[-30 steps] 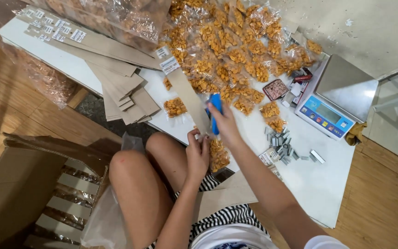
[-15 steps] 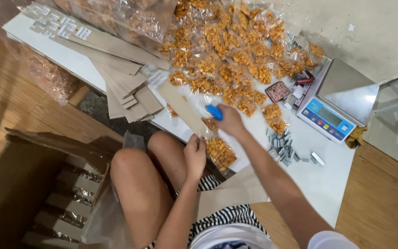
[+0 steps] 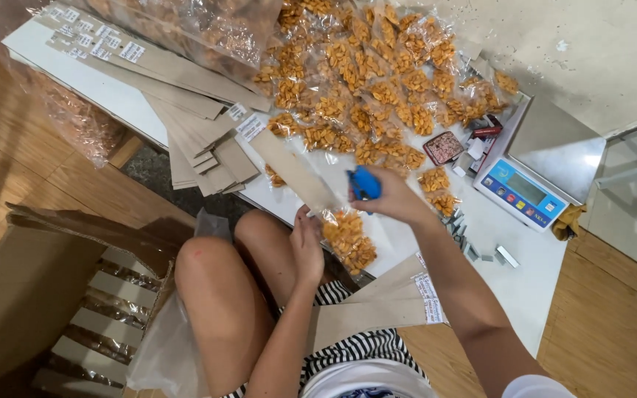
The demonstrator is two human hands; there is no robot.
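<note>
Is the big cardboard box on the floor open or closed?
Open: the cardboard box has its flaps spread, showing rows of packed snack strips inside.

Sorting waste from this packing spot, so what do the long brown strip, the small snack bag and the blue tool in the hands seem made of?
The long brown strip, held by the left hand, looks like matte kraft cardboard: flat, stiff, unglossed. The small clear bag of orange snacks seems thin plastic film, glossy and crinkled. The blue stapler-like tool in the right hand appears to be smooth moulded plastic; any metal parts are hidden.

Left hand (image 3: 307, 247) pinches; right hand (image 3: 388, 197) grips.
</note>
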